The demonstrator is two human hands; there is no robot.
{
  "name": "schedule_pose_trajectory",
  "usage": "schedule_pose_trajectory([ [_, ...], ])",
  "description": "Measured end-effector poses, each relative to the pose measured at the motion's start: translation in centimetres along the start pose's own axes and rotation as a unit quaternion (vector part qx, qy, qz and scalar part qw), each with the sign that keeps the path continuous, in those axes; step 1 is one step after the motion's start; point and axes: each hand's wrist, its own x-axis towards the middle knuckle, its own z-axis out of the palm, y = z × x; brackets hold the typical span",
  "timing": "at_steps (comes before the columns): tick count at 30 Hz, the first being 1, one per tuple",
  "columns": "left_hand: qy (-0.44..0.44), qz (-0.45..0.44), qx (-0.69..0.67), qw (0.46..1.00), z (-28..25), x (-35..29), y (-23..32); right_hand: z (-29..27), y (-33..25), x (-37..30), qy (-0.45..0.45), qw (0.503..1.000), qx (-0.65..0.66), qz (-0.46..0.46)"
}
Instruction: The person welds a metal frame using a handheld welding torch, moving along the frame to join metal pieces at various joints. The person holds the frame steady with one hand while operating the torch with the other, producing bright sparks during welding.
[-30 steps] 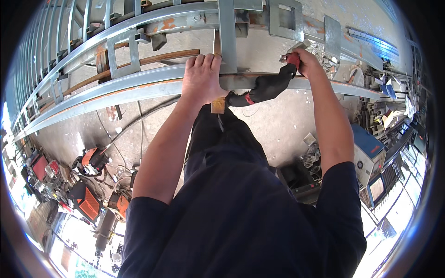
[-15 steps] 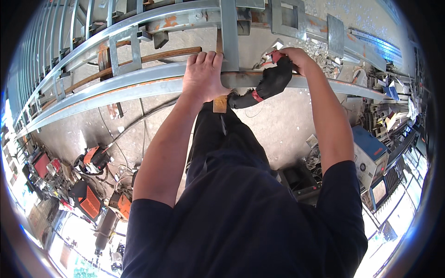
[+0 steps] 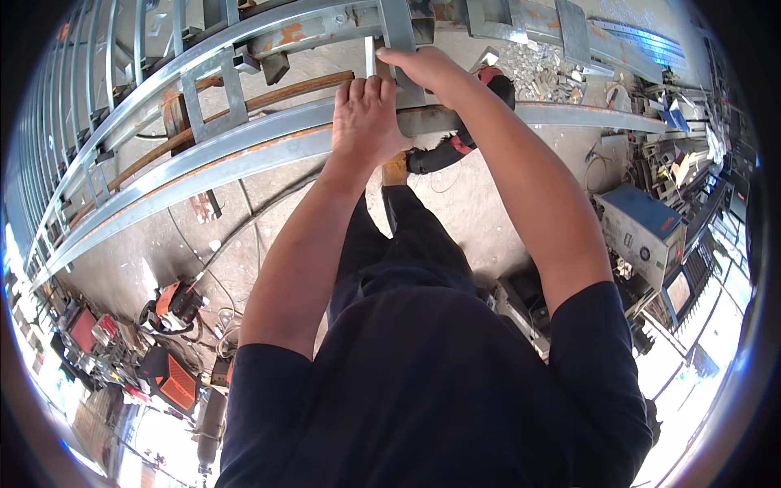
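My left hand (image 3: pixel 364 114) is wrapped over a long galvanized steel beam (image 3: pixel 268 134) that runs crosswise, fingers on its far side and thumb on the near side. My right hand (image 3: pixel 425 71) grips the steel tube (image 3: pixel 396 28) that meets the beam; one digit lies across its top and the other fingers are hidden. Just beyond my left fingertips stands a thin bright strip (image 3: pixel 370 57). A black-wrapped flexible piece with red bands (image 3: pixel 439 157) hangs over the beam, partly hidden by my right forearm. A yellowish block (image 3: pixel 394 169) sits under the beam beside my left hand.
Metal bars (image 3: pixel 110 61) form a grille at the far left. A wooden pole (image 3: pixel 268 99) lies behind the beam. Orange-black machines (image 3: pixel 172 382) and cables stand at lower left. A blue-topped box machine (image 3: pixel 643 211) is at right, near stacked metal offcuts (image 3: pixel 675 163).
My right hand has let go of the black-wrapped piece with red bands and moved left to the steel tube. The bright strip now shows by my left fingers, which stay on the beam.
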Motion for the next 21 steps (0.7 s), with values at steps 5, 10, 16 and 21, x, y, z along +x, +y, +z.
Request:
schedule_pose_trajectory([
  [5,0.01,-0.004,-0.021,1.0,0.1,-0.1,-0.4,1.4,-1.9,-0.6,0.095,0.986,-0.138,-0.012],
  [10,0.05,0.005,-0.03,0.998,1.0,-0.3,-0.8,2.1,-0.9,0.1,0.144,0.978,-0.143,-0.056],
  [16,0.085,0.01,-0.022,0.996,1.6,-0.4,-0.6,1.9,1.0,4.1,0.084,0.977,-0.178,-0.076],
  [21,0.078,0.008,-0.028,0.997,1.7,-0.1,-0.8,1.9,0.0,1.9,0.148,0.98,-0.111,-0.066],
])
